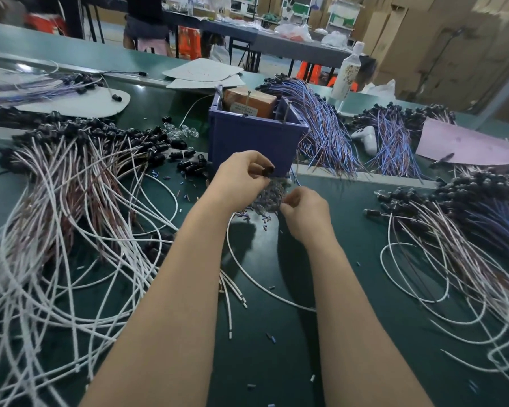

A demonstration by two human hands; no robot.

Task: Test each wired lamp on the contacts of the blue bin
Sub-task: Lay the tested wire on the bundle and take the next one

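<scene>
L hand (241, 179) pinched a black lamp socket (267, 171) before the blue bin (256, 136), apparently prepping a test; R hand (306, 214) curled, contents unclear.

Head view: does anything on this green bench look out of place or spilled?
Yes. A white game controller lies among the blue wire bundles right of the blue bin; it is no lamp part. Small cut wire bits are scattered over the bench.
</scene>
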